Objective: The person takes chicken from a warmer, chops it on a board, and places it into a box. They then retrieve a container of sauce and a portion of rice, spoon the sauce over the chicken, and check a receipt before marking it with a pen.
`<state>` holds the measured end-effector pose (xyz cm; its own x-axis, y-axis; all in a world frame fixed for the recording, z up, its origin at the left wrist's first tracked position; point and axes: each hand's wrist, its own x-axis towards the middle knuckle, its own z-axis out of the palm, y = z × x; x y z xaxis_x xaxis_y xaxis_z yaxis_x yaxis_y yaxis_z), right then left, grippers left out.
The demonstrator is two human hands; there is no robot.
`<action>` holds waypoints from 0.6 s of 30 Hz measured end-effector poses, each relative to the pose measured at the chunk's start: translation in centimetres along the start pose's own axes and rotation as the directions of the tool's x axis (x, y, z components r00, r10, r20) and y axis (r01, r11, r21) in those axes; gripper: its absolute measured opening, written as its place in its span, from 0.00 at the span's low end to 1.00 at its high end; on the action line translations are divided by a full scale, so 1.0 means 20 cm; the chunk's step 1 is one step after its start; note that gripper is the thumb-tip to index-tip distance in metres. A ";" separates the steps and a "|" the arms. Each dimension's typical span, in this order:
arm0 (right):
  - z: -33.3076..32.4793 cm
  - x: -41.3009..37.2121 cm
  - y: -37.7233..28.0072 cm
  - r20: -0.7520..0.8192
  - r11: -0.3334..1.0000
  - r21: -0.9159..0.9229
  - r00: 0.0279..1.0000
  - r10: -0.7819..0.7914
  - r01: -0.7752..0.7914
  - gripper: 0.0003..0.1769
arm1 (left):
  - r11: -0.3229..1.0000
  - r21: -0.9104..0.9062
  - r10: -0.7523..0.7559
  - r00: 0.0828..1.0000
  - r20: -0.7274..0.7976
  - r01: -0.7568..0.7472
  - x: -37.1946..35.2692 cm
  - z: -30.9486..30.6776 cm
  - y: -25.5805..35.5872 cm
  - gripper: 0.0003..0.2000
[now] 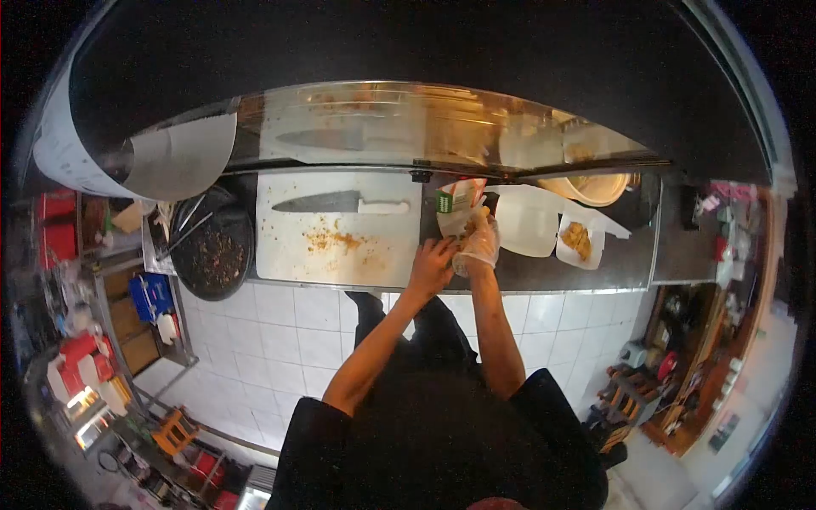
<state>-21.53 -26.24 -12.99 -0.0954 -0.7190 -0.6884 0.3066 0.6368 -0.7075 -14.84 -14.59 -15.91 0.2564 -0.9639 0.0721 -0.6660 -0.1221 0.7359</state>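
Observation:
My left hand [432, 265] is bare, its fingers bent at the lower edge of a small paper bag [457, 201] printed in red and green. My right hand [478, 244] wears a clear plastic glove and is closed beside the bag's right side. A golden-brown piece of fried food [485, 214] shows at its fingertips, partly hidden by the glove. Right of the hands lies an open white takeaway box [525, 223]. A smaller white paper tray [592, 253] holds more golden-brown fried food [576, 240].
On the left, a white cutting board [289, 246] bears a large knife [331, 202] and brown crumbs [336, 240]. A black round pan [212, 280] with dark bits stands beyond it. A round tub [599, 191] sits at the back right, below a reflective metal panel [408, 127].

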 end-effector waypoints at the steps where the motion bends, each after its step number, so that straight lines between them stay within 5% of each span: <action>1: -0.03 0.07 0.05 0.020 0.988 -0.135 0.997 -0.074 0.076 0.17 | 0.994 0.108 0.008 0.999 0.053 -0.013 0.00 0.05 -0.02 0.19; 5: -0.12 0.17 0.14 0.094 0.968 -0.198 0.986 -0.139 0.155 0.18 | 0.996 0.083 -0.022 1.000 0.015 0.021 -0.01 0.08 -0.03 0.15; 14: -0.17 0.09 -0.08 0.151 0.973 -0.226 0.986 0.077 -0.041 0.13 | 1.000 0.008 -0.018 1.000 0.001 0.018 -0.04 0.14 -0.05 0.15; 16: -0.27 0.14 -0.09 0.366 0.973 -0.206 0.914 0.177 -0.105 0.13 | 0.996 -0.086 -0.030 0.993 -0.114 0.020 -0.05 0.12 -0.02 0.15; 18: -0.26 0.12 -0.02 0.575 0.997 -0.075 0.817 0.054 -0.014 0.07 | 0.996 -0.074 -0.065 0.987 -0.144 0.055 -0.12 0.02 0.04 0.16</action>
<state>-26.92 -26.81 -15.20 0.4829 -0.7125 -0.5090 0.2361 0.6657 -0.7079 -16.28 -12.38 -15.80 0.3976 -0.9097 0.1200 -0.5973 -0.1573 0.7865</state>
